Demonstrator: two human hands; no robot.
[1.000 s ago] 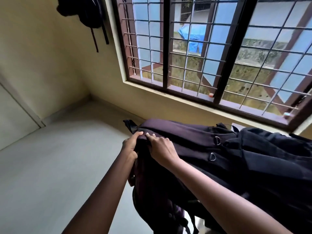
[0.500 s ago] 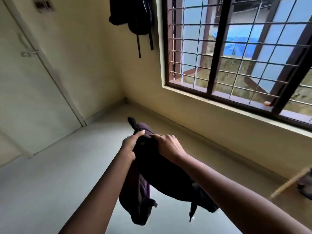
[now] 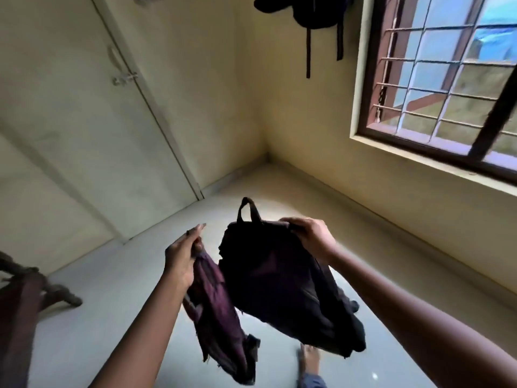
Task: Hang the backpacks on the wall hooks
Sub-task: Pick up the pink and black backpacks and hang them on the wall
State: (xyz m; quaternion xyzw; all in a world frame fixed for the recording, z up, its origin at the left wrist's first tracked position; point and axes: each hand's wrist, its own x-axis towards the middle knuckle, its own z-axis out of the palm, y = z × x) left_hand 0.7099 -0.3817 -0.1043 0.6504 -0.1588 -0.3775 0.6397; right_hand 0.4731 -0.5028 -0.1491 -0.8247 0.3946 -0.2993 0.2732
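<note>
Clamped on the top edge of the dark backpack, our right hand carries most of its weight, while our left hand closes its grip on a purple shoulder strap that hangs down beside the body of the bag. We hold the backpack in the air in front of us, well above the floor, with its carry loop standing upright and free between our two hands. That loop looks to us like the part to catch on a hook, so we judge it best to keep it open and facing the wall, lift with the right hand, and let the left keep the strap from swinging across it. Another dark backpack already hangs high on the wall in the corner beside the barred window, its straps dangling, so the free hook is probably near there. We cannot see any hook: the top of the hanging bag is cut off by the frame edge. A closed door with a latch fills the left wall, a piece of dark wooden furniture is cut off at the left edge, and a foot shows blurred below the bag. The backpack's pockets and zips are too dark to make out.
</note>
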